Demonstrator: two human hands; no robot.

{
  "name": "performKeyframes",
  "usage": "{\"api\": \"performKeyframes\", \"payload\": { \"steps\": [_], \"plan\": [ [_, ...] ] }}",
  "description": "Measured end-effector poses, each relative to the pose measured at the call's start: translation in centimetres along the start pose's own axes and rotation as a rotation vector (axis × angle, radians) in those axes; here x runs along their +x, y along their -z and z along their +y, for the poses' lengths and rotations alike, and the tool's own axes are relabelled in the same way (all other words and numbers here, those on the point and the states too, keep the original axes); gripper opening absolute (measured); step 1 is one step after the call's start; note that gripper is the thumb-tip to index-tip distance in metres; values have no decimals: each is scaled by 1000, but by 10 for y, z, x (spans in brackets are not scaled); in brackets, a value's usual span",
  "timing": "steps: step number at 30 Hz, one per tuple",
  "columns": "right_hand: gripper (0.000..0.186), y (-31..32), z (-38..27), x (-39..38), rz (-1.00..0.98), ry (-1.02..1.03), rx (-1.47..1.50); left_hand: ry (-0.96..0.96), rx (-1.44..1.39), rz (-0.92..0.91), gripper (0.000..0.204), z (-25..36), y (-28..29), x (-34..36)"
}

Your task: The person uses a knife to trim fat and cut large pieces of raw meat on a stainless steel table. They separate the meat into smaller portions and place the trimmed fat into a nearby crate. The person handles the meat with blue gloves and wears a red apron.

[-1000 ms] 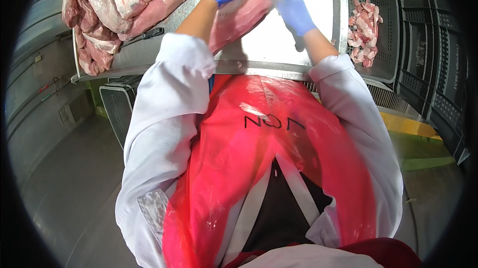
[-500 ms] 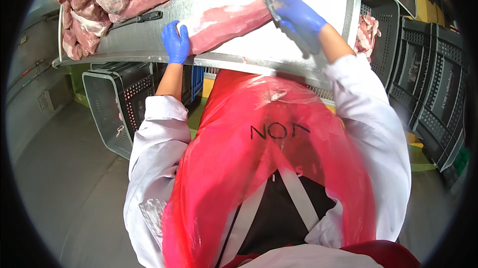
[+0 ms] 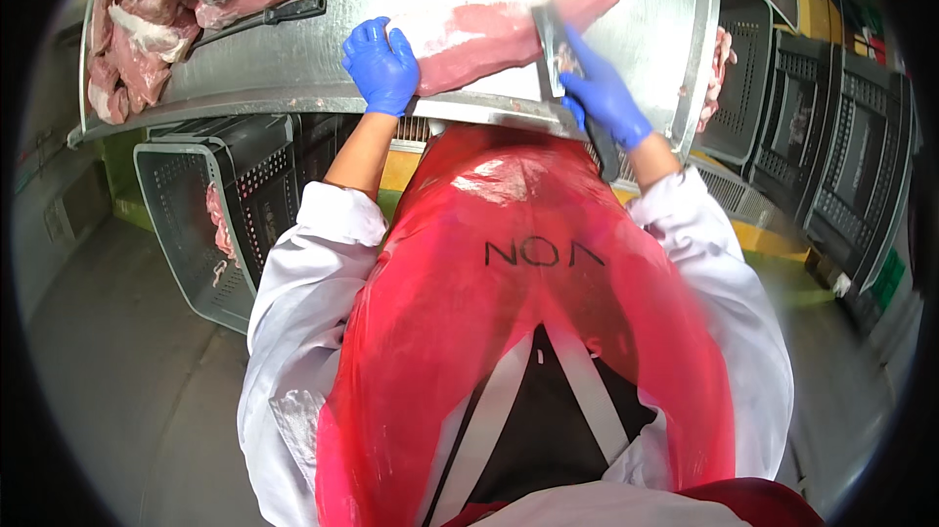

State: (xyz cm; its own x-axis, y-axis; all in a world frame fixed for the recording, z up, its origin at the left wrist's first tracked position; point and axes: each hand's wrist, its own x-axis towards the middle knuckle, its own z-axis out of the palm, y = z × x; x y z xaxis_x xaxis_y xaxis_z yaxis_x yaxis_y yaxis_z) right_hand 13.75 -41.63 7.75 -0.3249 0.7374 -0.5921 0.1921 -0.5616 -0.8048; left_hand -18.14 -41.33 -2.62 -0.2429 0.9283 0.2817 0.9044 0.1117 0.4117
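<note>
A long pink pork loin (image 3: 477, 55) with whitish fat lies slantwise across the metal worktop (image 3: 293, 62). My left hand (image 3: 381, 67), in a blue glove, rests against its left end with fingers spread, holding nothing. At the right, my blue-gloved right hand (image 3: 608, 96) is closed around a knife (image 3: 549, 57). The dark handle sticks out toward me past the worktop's front edge. The blade points away from me and lies across the loin's right half, partly smeared by motion; whether it cuts in, I cannot tell.
Several pieces of meat (image 3: 147, 23) are heaped at the far left. A second knife (image 3: 284, 11) with a black handle lies beside them. Grey crates stand below: one (image 3: 147, 184) at left holding meat scraps (image 3: 217, 224), others (image 3: 827, 150) at right.
My right hand has drawn the knife toward me, and the blade has turned to point away. The loin and my left hand now appear farther right as the view has shifted.
</note>
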Motion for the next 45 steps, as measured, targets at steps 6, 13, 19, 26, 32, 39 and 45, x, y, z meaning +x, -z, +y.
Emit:
{"api": "performKeyframes", "payload": {
  "steps": [6, 13, 19, 26, 32, 39, 45],
  "plan": [
    [74, -14, 11, -62, 18, -64, -1, 98, 42, 16, 47, 4, -4, 1],
    [74, 77, 0, -95, 312, 84, 191, -264, -146, -529, 82, 153, -48, 83],
    [75, 95, 7, -42, 409, 250, 259, -296, -485, -1154, 49, 134, -84, 144],
    [76, 60, 14, 39, 206, 143, 200, 28, -1131, -876, 11, 128, -34, 122],
    [76, 27, -8, 65, -52, 82, -100, -65, -927, -1001, 18, 138, -42, 148],
    [74, -2, -13, 83, -85, 103, -108, -223, -817, -907, 10, 172, -9, 164],
    [73, -33, 3, 38, -105, 186, -290, -9, -1570, -1100, 23, 158, 24, 182]
  ]
}}
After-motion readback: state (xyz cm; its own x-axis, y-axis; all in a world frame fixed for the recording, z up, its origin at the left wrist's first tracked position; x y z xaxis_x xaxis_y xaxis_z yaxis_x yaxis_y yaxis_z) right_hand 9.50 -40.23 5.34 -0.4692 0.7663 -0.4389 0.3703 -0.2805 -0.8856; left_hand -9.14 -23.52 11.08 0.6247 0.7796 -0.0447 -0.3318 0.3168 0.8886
